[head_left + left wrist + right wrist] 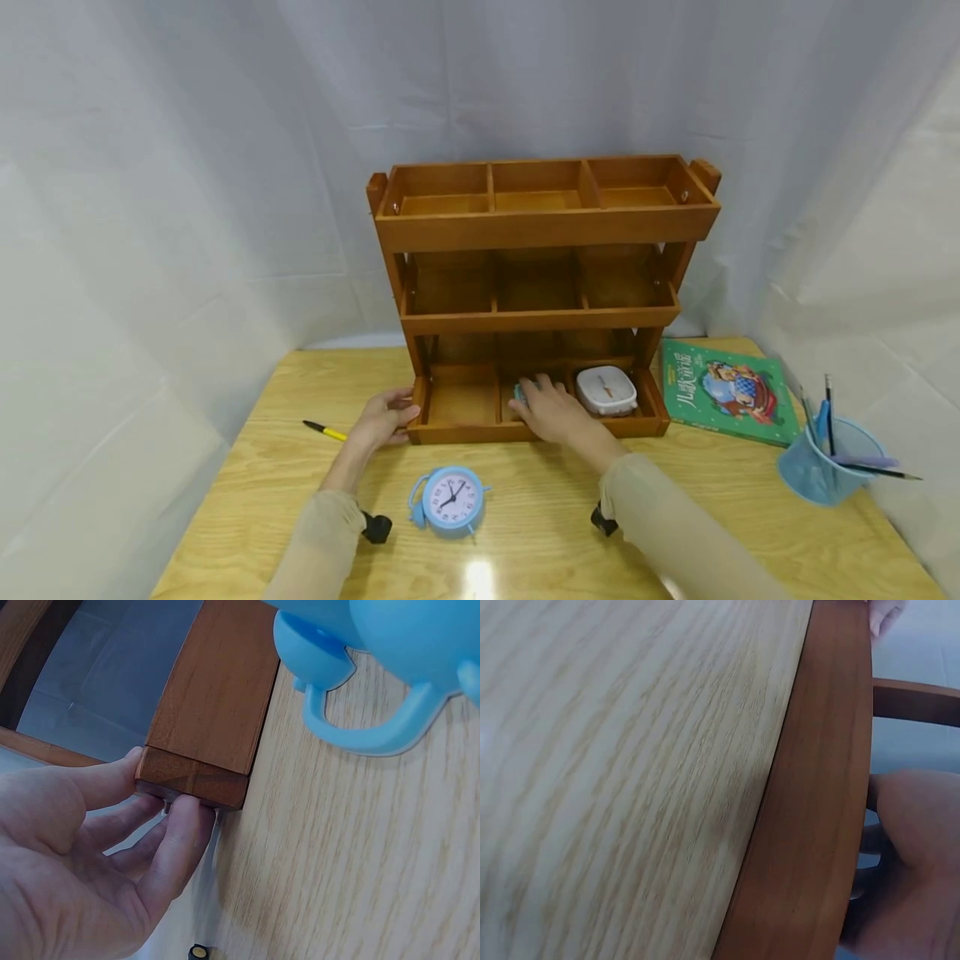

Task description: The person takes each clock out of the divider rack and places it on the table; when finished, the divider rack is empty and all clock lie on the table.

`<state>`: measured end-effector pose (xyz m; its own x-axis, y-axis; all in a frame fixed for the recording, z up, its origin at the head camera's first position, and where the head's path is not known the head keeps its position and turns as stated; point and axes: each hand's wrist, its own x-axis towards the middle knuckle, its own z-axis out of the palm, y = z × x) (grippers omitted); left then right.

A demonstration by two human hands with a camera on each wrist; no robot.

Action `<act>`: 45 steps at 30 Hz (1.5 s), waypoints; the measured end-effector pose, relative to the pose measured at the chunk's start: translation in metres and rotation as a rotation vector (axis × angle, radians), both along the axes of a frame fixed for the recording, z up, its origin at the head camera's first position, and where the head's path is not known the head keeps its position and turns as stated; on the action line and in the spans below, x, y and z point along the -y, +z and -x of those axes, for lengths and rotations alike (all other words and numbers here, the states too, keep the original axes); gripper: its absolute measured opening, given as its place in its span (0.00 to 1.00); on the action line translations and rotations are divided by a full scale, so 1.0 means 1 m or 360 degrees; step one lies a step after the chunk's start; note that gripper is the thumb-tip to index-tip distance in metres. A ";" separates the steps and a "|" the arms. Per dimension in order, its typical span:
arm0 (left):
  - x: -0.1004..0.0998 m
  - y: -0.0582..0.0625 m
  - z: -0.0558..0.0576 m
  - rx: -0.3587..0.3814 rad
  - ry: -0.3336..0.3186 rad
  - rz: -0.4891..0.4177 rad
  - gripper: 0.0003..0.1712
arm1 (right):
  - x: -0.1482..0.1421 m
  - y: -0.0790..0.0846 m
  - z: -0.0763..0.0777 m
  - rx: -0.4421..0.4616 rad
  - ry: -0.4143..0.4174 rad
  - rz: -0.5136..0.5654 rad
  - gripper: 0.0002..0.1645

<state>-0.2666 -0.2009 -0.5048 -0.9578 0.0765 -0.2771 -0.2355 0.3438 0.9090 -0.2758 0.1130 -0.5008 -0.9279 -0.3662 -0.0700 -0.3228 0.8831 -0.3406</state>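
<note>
A brown three-tier wooden shelf (546,232) stands at the back of the table. My left hand (384,419) grips the front left corner of its bottom tier; in the left wrist view thumb and fingers pinch the wooden end (193,777). My right hand (553,409) reaches into the bottom tier's middle compartment. Between its thumb and fingers a small teal object (519,393) shows, mostly covered by the hand. A white rounded case (607,390) sits in the compartment to the right. In the right wrist view the fingers are partly hidden behind the front board (810,787).
A blue alarm clock (453,500) lies face up in front of the shelf. Left of the shelf is a yellow pen (327,431). To the right are a green book (727,392) and a blue mesh cup (817,467) with pens, near the table's right edge.
</note>
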 end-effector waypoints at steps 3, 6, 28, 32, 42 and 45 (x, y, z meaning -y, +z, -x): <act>0.000 -0.001 0.000 -0.0005 0.0012 0.0002 0.32 | 0.002 -0.001 0.005 0.0059 -0.0039 0.0014 0.37; 0.001 -0.004 0.001 -0.0006 0.0015 -0.0002 0.31 | 0.004 -0.003 0.008 0.0073 -0.0078 0.0029 0.37; 0.000 -0.003 0.000 -0.0014 0.0015 -0.0024 0.32 | 0.007 0.001 0.007 0.0050 -0.0078 0.0086 0.28; 0.001 -0.004 0.001 -0.0017 0.0017 -0.0013 0.32 | 0.007 0.002 0.008 0.0048 -0.0065 0.0123 0.26; 0.000 -0.001 -0.001 -0.0024 0.0015 -0.0011 0.32 | 0.001 0.005 0.011 0.0179 -0.0043 0.0363 0.21; 0.001 -0.002 -0.001 -0.0021 0.0010 -0.0017 0.32 | -0.002 0.003 0.013 0.0195 0.0005 0.0524 0.18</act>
